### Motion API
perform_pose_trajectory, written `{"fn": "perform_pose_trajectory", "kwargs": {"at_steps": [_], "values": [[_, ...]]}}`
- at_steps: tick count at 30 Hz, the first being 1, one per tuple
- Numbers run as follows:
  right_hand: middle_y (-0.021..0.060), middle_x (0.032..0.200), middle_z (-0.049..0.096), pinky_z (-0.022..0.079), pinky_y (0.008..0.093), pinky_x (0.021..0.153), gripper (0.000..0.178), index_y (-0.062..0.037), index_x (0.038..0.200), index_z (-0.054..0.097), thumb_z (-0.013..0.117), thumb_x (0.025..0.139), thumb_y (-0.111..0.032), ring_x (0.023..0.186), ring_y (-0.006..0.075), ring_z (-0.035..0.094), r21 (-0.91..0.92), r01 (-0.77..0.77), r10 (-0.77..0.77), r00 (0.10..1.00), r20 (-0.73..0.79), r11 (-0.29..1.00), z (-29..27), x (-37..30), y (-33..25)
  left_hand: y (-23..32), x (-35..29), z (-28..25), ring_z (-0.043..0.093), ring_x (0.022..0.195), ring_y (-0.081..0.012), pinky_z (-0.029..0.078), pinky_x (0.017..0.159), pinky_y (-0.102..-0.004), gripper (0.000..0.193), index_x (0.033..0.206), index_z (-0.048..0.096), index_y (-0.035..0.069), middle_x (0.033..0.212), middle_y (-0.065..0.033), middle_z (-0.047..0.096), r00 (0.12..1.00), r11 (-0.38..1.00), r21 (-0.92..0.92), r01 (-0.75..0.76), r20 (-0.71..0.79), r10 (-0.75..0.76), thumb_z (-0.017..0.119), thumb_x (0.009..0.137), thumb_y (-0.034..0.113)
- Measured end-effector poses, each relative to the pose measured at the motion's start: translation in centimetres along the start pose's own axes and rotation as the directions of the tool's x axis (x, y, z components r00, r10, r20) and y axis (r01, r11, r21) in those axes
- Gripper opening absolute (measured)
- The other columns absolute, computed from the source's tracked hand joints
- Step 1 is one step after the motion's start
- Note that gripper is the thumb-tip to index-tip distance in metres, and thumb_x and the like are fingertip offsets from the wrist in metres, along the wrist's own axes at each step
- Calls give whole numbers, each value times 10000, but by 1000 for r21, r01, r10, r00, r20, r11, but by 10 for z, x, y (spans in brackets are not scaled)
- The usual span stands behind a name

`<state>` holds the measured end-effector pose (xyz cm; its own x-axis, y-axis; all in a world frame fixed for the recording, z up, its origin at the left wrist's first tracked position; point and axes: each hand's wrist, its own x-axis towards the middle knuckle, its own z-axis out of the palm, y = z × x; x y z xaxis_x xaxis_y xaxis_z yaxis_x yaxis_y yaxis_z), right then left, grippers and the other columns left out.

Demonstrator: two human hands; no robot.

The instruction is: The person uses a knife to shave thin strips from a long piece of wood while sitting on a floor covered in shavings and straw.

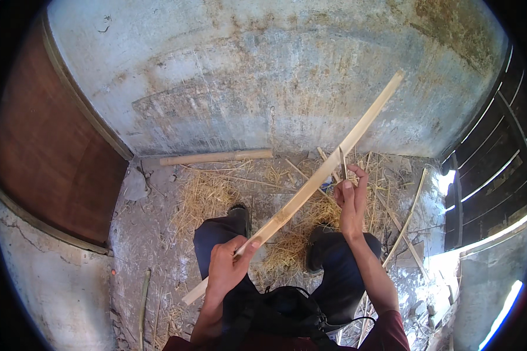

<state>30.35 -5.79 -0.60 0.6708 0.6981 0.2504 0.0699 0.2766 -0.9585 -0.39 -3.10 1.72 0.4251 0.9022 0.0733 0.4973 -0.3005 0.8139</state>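
A long, pale bamboo strip runs slantwise from beside my left thigh up toward the far wall. My left hand is closed around its lower part, thumb on top. In my right hand is a small knife, its narrow blade pointing up and away from me. The blade's tip meets or overlaps the strip's right edge; whether it cuts in, I cannot tell. The fist hides the knife's handle, while the index finger is partly raised. Under the strip are my dark-trousered knees.
Straw-like shavings litter the floor around my shoes. A bamboo pole lies along the stained wall. Thin strips lie at the right, and a greenish stick at the left. A brown panel and dark slats flank me.
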Motion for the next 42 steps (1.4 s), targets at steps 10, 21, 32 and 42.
{"fn": "perform_pose_trajectory", "kwargs": {"at_steps": [10,21,32,42], "values": [[118,866,725,554,366,672,373,-19,1289,503,701,1073,-250,730,224,718,-399,501,-372,856,358,768,-5,-17,5,14,4,17,404,567,-16,299,489,-270,309,914,734,-4,622,35,523,1000,993,-114,30,11,-29,753,1049,274],[115,900,749,585,401,667,378,-63,1120,627,871,923,-274,752,330,748,-256,691,-527,696,488,676,-5,-19,14,5,6,25,368,567,0,295,483,-234,397,906,610,50,672,71,474,978,864,-496,81,205,26,603,1142,370],[93,903,762,591,401,662,430,-78,1109,615,901,871,-294,738,304,750,-177,772,-571,583,578,610,-3,-20,9,7,8,23,305,478,2,260,405,-203,448,883,555,84,651,72,408,885,709,-608,357,463,-49,489,1178,414],[76,824,704,544,390,578,419,-102,1087,630,906,859,-318,659,284,708,-88,817,-628,502,595,569,6,-25,12,16,9,38,498,713,-11,401,577,-235,409,1306,702,-31,839,49,654,973,831,-553,60,220,76,790,1032,259]]}}
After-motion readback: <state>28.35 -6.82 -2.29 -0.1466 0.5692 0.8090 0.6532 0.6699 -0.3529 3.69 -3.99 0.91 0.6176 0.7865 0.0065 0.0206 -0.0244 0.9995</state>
